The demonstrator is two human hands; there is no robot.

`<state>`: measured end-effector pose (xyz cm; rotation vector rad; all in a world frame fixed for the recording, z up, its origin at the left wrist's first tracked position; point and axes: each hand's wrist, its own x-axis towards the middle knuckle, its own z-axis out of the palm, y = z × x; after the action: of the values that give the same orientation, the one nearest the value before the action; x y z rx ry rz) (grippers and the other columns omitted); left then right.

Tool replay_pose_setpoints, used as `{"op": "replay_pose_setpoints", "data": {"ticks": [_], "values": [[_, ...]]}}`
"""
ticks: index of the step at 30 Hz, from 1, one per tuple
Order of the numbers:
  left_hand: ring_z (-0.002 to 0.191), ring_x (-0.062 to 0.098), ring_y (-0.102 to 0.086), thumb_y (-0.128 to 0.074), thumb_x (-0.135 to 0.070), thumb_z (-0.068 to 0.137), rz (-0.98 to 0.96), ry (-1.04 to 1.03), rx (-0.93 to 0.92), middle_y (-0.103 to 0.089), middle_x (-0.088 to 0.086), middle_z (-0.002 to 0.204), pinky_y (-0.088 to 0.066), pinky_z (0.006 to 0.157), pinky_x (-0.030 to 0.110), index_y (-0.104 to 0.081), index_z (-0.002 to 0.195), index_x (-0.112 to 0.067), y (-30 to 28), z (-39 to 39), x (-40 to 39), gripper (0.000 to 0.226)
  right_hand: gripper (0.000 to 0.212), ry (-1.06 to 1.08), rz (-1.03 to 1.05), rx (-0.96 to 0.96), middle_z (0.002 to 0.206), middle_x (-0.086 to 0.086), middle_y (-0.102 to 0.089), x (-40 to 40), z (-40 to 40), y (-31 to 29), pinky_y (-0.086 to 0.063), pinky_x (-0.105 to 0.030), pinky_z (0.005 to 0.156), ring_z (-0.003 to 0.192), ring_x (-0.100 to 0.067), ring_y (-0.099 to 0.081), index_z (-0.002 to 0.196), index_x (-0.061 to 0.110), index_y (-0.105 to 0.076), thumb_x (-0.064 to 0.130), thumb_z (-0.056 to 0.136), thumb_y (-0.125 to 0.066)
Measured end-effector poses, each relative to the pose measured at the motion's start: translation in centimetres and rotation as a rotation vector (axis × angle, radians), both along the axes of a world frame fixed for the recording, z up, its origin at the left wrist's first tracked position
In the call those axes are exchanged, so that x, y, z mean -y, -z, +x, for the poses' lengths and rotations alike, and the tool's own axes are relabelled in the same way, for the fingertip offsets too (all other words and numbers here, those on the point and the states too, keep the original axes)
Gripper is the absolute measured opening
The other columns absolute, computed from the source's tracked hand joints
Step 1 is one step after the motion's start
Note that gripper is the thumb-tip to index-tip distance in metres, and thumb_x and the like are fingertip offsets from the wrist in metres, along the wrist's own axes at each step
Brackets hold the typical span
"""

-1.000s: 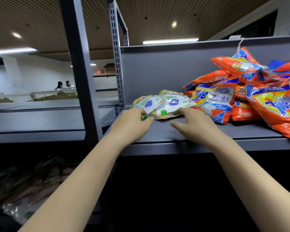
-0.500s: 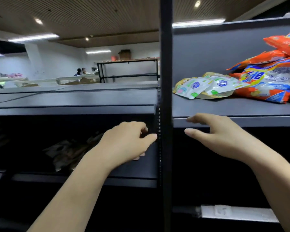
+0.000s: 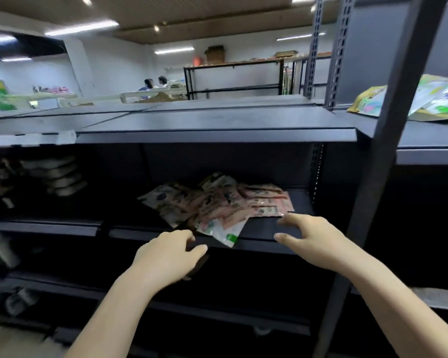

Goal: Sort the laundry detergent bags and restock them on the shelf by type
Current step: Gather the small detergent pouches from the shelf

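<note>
— Pink and white detergent bags (image 3: 217,205) are seen heaped unsorted on the lower shelf (image 3: 264,244).
— Nothing is held; left hand (image 3: 166,257) and right hand (image 3: 313,244) are spread, empty. Few sorted bags (image 3: 435,102) are placed above.

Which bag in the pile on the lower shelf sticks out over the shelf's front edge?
The white bag with green print; the pink bags lie farther back.

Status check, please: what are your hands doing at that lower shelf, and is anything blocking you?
Left hand and right hand empty, reaching toward pile of bags. Pile mixed, unsorted on lower shelf. Nothing in the way.
</note>
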<state>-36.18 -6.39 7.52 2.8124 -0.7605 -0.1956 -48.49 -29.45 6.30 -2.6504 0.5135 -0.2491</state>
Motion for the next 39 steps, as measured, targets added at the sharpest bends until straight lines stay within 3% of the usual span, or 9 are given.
{"op": "replay_pose_setpoints", "data": {"ticks": [10,13,19,24,28,31,34,36,39], "values": [[0.107,0.013,-0.057,-0.04,-0.049,0.096,-0.098,-0.086,0.108,-0.055,-0.009,0.126,-0.045,0.073,0.026,-0.044,0.134,-0.029,5.5,7.9,-1.5,0.044,0.033,0.021,0.076,-0.177,0.127,0.007,-0.059,-2.3,8.8,4.5,-0.047,-0.032,0.089,0.114,-0.017,-0.056,0.122,0.031,-0.056,0.043,0.091,-0.054],[0.112,0.016,-0.055,-0.041,-0.047,0.096,-0.119,-0.101,0.12,-0.052,-0.006,0.131,-0.047,0.079,0.03,-0.041,0.137,-0.028,7.7,11.1,-0.9,0.045,0.033,0.038,0.114,-0.223,0.122,0.004,-0.062,-1.8,11.4,6.3,-0.049,-0.033,0.087,0.109,-0.019,-0.058,0.12,0.029,-0.057,0.043,0.091,-0.054],[0.116,0.02,-0.051,-0.043,-0.044,0.096,-0.048,-0.099,0.043,-0.049,-0.002,0.131,-0.047,0.089,0.036,-0.041,0.136,-0.025,11.7,18.3,1.1,0.044,0.059,0.158,0.047,-0.324,0.128,-0.005,-0.053,0.1,17.2,10.8,-0.041,-0.036,0.095,0.123,-0.026,-0.04,0.121,0.018,-0.057,0.065,0.086,-0.045],[0.127,0.023,-0.041,-0.042,-0.037,0.096,0.015,-0.064,0.104,-0.042,0.0,0.141,-0.044,0.095,0.035,-0.037,0.141,-0.023,14.5,22.5,3.2,0.047,0.081,0.334,0.031,-0.327,0.141,-0.006,-0.039,1.3,20.9,12.7,-0.031,-0.038,0.102,0.132,-0.028,-0.029,0.136,0.013,-0.041,0.07,0.079,-0.052],[0.13,0.024,-0.04,-0.043,-0.037,0.096,-0.027,-0.024,0.195,-0.035,-0.003,0.149,-0.042,0.096,0.031,-0.035,0.144,-0.03,16.2,24.7,3.8,0.049,0.078,0.423,0.145,-0.378,0.139,-0.005,-0.041,1.7,22.5,13.1,-0.028,-0.037,0.106,0.132,-0.027,-0.027,0.133,0.016,-0.045,0.067,0.076,-0.058],[0.118,0.022,-0.051,-0.04,-0.029,0.098,-0.083,-0.004,0.194,-0.048,-0.003,0.14,-0.045,0.085,0.028,-0.046,0.137,-0.032,17.0,26.1,4.1,0.04,0.062,0.426,0.253,-0.316,0.135,-0.003,-0.049,2.0,23.3,12.7,-0.033,-0.035,0.105,0.128,-0.025,-0.037,0.132,0.017,-0.048,0.051,0.082,-0.059],[0.105,0.022,-0.057,-0.037,-0.026,0.1,-0.155,0.021,0.163,-0.062,-0.001,0.12,-0.047,0.072,0.028,-0.055,0.128,-0.03,17.1,26.7,4.8,0.034,0.024,0.428,0.489,-0.13,0.118,-0.006,-0.065,2.6,23.7,12.0,-0.05,-0.032,0.088,0.098,-0.021,-0.058,0.108,0.018,-0.062,0.02,0.085,-0.055],[0.102,0.026,-0.059,-0.037,-0.026,0.099,-0.208,0.095,0.198,-0.065,0.003,0.114,-0.046,0.069,0.029,-0.06,0.123,-0.024,16.7,26.1,5.5,0.033,0.025,0.478,0.519,-0.015,0.115,-0.008,-0.066,3.1,23.8,11.2,-0.051,-0.03,0.085,0.099,-0.024,-0.06,0.105,0.019,-0.062,0.009,0.084,-0.052],[0.078,0.03,-0.065,-0.033,-0.033,0.09,-0.279,0.261,0.27,-0.07,0.007,0.089,-0.047,0.053,0.03,-0.072,0.098,-0.013,16.6,25.0,6.4,0.045,0.034,0.575,0.379,0.057,0.128,-0.01,-0.059,3.8,23.3,9.5,-0.043,-0.029,0.09,0.116,-0.03,-0.055,0.126,0.013,-0.055,0.017,0.092,-0.049]]}}
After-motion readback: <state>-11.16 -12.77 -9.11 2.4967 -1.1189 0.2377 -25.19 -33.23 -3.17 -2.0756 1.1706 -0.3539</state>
